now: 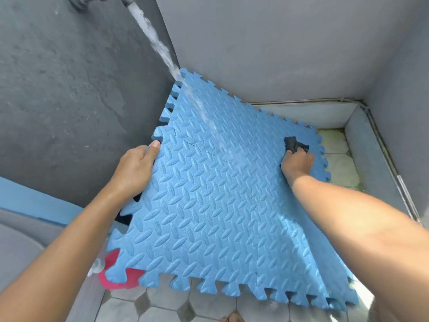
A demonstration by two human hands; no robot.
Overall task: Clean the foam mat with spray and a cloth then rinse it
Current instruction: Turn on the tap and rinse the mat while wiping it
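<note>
Evidently rinsing is underway — tap water [151, 31] hits the foam mat [220, 194] (tilted); left hand [137, 168] grips its left edge, right hand [298, 163] clutches the dark cloth [293, 145] — draining remains.

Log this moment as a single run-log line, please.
stage: rinse | foam mat under water stream | left hand grips edge | right hand presses dark cloth
</note>
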